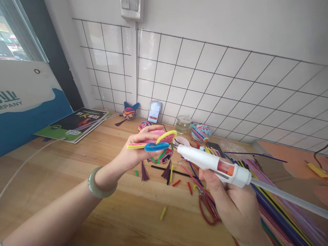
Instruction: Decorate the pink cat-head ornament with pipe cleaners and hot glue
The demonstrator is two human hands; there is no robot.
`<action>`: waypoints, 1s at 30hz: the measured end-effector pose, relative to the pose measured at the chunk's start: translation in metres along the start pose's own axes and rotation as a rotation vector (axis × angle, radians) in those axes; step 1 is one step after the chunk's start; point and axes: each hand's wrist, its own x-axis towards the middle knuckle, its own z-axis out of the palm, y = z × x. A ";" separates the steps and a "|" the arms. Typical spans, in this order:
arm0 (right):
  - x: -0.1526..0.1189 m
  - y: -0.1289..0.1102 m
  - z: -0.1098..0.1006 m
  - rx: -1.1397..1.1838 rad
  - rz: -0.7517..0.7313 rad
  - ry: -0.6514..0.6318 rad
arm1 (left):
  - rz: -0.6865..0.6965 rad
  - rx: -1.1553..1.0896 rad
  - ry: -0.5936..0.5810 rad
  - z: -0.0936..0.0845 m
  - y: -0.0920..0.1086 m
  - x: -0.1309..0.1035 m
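Observation:
Raised above the wooden table, my left hand [137, 145] is closed around a pipe-cleaner ornament [164, 136] made of pink, yellow and blue chenille stems. Its lower part shows green and red stems, and dark purple tassels [145, 171] hang beneath. In my right hand [230, 201] is a white hot glue gun [210, 162], with a long clear glue stick out of its rear. The gun's nozzle points left and is close against the ornament's right side; whether it touches I cannot tell.
Red-handled scissors [208, 209] and cut stem bits lie below the ornament. Bundles of pipe cleaners [282, 212] spread at right. A phone [154, 112], a glass jar [182, 124], a finished blue-eared ornament [130, 111] and a striped ball [201, 132] stand along the wall. A booklet [77, 123] lies left.

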 end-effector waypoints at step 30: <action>-0.022 0.068 0.069 0.197 0.640 -1.025 | -0.235 -0.118 0.002 -0.014 -0.012 -0.002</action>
